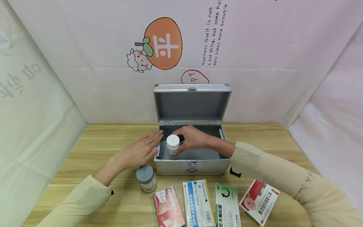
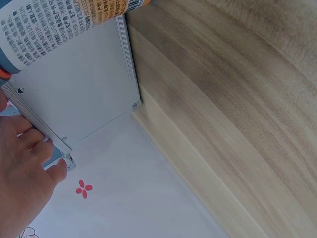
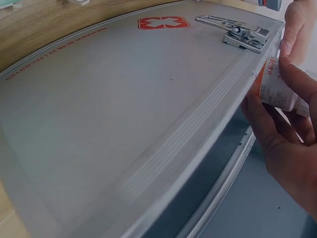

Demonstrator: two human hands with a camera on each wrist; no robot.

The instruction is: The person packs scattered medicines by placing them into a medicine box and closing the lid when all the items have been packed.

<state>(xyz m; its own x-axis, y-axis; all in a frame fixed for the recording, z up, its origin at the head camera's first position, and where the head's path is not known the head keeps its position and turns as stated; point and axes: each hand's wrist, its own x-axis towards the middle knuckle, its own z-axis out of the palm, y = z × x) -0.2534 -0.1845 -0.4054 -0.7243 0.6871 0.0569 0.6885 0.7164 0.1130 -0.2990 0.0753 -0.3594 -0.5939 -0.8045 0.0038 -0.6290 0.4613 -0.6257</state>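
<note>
My right hand (image 1: 193, 137) grips a small white pill bottle (image 1: 172, 145) with a white cap, holding it upright over the left part of a silver first-aid case (image 1: 175, 167). The case's lid (image 1: 193, 105) stands raised. In the right wrist view, fingers and thumb close around the bottle (image 3: 277, 84), whose label is white and orange. My left hand (image 1: 139, 150) rests at the case's left rim with its fingers stretched out. Below that hand stands a jar with a grey lid (image 1: 145, 174); its printed label (image 2: 59, 25) fills a corner of the left wrist view.
In front of the case lie a pink box (image 1: 169, 207), a white-and-blue box (image 1: 198, 203), a green-and-white box (image 1: 227, 205) and a red-and-white box (image 1: 259, 202). Behind the case hangs a printed white cloth (image 1: 113, 94). The table (image 1: 105, 138) is wooden.
</note>
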